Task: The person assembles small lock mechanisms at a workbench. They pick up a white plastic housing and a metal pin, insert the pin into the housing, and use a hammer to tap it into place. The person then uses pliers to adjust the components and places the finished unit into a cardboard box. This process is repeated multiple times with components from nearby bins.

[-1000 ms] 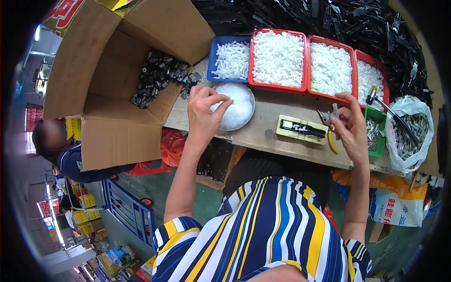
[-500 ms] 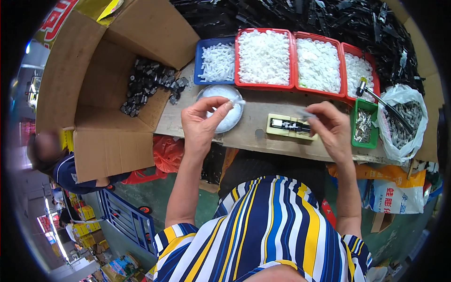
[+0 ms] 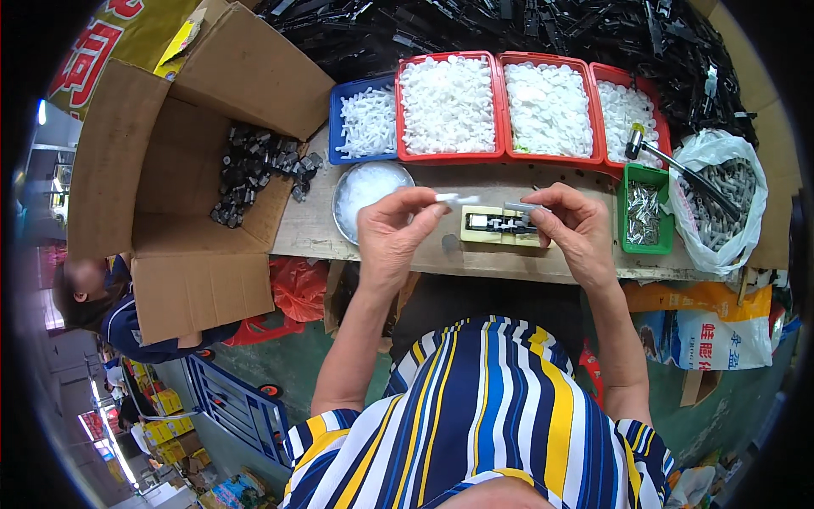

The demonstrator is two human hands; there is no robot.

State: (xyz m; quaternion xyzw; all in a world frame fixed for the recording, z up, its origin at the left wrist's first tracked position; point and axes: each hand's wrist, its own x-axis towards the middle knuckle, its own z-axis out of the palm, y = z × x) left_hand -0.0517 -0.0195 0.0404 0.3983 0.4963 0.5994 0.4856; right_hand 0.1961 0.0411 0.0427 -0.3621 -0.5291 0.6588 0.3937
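A: State the position of the small white part (image 3: 455, 199).

B: It is pinched between thumb and fingertips of the left hand (image 3: 392, 237), raised above the wooden bench (image 3: 441, 259), just left of the yellow fixture (image 3: 502, 227).

A: And the right hand (image 3: 577, 231)?

B: Its fingers are closed narrowly on a thin grey metal piece (image 3: 521, 206), held directly over the fixture, near the white part but apart from it.

A: Surroundings?

B: A round metal bowl (image 3: 366, 192) of white parts sits left of the fixture. Behind: one blue tray (image 3: 342, 127) and three red trays (image 3: 500, 110) of white parts. To the right: a green tray (image 3: 644, 212) of metal pieces, a hammer (image 3: 670, 161) and a plastic bag (image 3: 721, 204). To the left: an open cardboard box (image 3: 178, 187) holding black parts.
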